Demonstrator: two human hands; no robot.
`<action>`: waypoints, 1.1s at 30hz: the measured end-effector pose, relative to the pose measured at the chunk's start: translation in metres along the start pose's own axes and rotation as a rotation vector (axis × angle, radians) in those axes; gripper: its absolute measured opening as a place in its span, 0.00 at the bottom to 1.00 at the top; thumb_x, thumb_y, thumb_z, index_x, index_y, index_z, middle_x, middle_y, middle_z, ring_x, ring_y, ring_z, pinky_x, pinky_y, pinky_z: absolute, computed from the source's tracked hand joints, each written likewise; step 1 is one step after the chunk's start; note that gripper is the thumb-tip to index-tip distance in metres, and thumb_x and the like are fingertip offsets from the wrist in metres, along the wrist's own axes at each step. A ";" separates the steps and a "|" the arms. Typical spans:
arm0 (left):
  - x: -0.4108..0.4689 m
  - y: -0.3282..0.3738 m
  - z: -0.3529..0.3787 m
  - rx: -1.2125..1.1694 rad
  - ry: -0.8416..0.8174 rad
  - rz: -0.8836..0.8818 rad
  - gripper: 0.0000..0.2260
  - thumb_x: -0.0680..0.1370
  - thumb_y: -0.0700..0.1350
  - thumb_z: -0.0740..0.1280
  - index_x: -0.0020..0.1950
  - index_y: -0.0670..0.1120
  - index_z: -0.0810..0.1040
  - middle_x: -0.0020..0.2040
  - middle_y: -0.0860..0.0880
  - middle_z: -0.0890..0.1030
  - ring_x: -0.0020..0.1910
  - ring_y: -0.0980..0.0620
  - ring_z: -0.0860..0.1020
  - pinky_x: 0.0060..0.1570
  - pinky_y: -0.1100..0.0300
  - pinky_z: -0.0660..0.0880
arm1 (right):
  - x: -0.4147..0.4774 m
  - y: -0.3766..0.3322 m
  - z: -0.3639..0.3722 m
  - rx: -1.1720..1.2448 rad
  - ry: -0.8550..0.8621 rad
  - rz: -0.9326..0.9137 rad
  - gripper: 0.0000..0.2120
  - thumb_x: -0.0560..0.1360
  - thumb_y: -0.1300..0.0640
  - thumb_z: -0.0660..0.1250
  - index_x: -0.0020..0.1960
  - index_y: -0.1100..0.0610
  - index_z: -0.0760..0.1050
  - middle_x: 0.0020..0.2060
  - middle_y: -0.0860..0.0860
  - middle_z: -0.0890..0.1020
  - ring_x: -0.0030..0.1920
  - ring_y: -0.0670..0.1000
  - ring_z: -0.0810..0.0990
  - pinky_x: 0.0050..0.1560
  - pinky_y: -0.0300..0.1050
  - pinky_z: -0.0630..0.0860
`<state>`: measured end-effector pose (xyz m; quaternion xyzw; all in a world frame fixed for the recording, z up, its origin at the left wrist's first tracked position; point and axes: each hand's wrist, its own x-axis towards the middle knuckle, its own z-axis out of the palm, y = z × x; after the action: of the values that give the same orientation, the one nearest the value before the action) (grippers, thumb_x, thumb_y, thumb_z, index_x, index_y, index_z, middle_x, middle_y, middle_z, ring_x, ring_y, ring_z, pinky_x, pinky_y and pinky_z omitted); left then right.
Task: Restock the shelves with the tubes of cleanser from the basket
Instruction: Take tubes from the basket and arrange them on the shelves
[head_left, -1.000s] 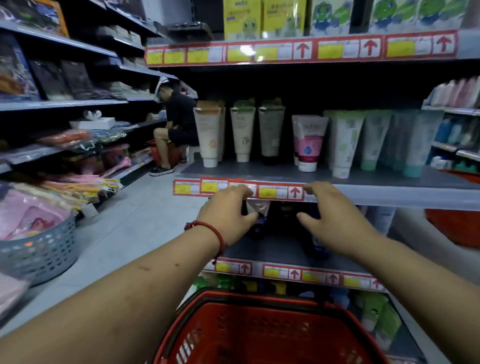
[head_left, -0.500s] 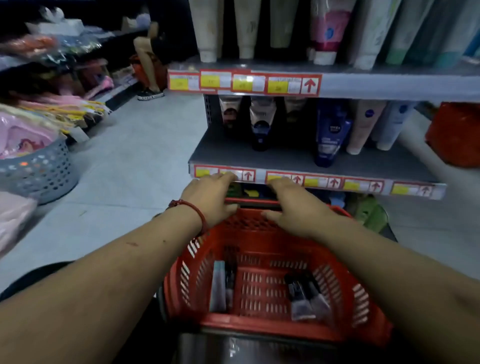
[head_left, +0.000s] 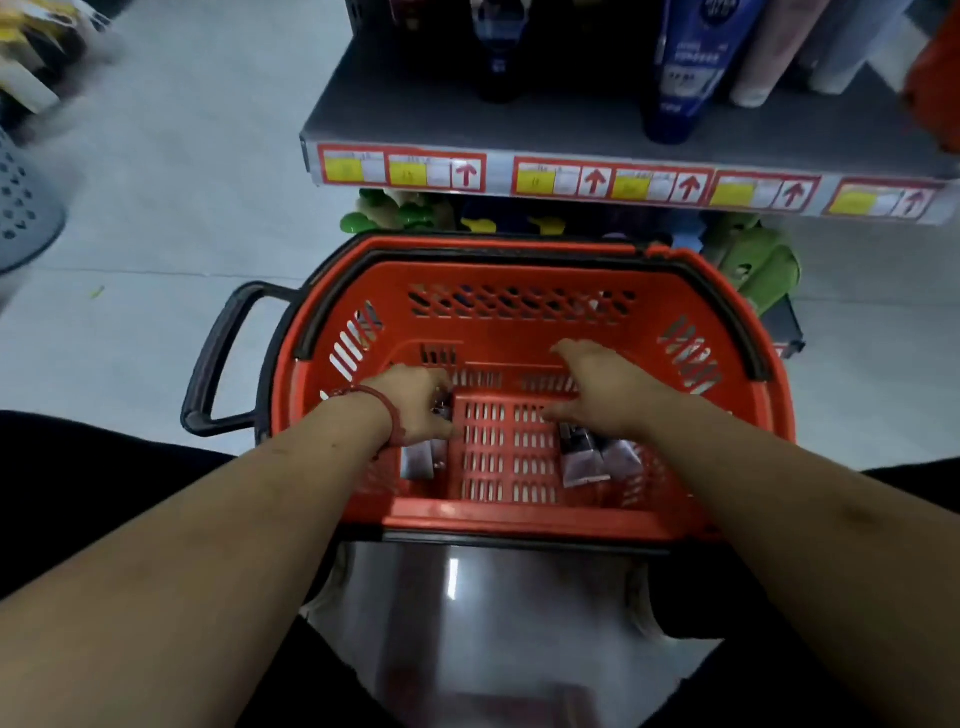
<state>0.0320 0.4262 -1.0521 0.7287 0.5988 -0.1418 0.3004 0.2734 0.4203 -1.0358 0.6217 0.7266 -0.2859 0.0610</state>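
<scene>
Basket (head_left: 519, 519) of red plastic nearest, w/ L hand (head_left: 415, 405) fingers curled on grey tube (head_left: 418, 462) at its left side, R hand (head_left: 608, 395) fingers loosely straight over two more tubes (head_left: 584, 460) at right, gripping nothing; grey shelf (head_left: 571, 124) just beyond.

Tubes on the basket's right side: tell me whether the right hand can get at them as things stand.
Probably yes. The right hand is down inside the basket, just above those tubes; nothing lies between them, and the basket has no lid.
</scene>
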 end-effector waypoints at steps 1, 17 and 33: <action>0.005 -0.003 0.007 0.007 -0.072 -0.025 0.26 0.75 0.55 0.73 0.70 0.47 0.74 0.64 0.46 0.80 0.63 0.44 0.77 0.60 0.57 0.73 | 0.003 0.011 0.004 0.000 -0.020 0.033 0.34 0.74 0.51 0.76 0.74 0.57 0.65 0.69 0.58 0.73 0.67 0.58 0.73 0.68 0.52 0.71; 0.128 -0.044 0.067 -0.134 -0.041 -0.463 0.20 0.79 0.48 0.69 0.65 0.35 0.76 0.63 0.37 0.79 0.61 0.40 0.78 0.48 0.57 0.71 | 0.080 0.095 0.099 0.179 -0.249 0.332 0.32 0.73 0.58 0.76 0.71 0.62 0.66 0.64 0.58 0.78 0.61 0.58 0.79 0.53 0.42 0.71; 0.159 -0.059 0.117 -0.314 -0.156 -0.565 0.21 0.72 0.50 0.76 0.58 0.39 0.79 0.51 0.41 0.82 0.46 0.44 0.81 0.41 0.56 0.77 | 0.128 0.092 0.174 -0.009 -0.090 0.454 0.27 0.80 0.54 0.65 0.74 0.63 0.61 0.63 0.60 0.75 0.60 0.62 0.79 0.55 0.53 0.77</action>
<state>0.0324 0.4867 -1.2489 0.4654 0.7669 -0.1809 0.4031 0.2852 0.4513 -1.2683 0.7556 0.5658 -0.2892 0.1588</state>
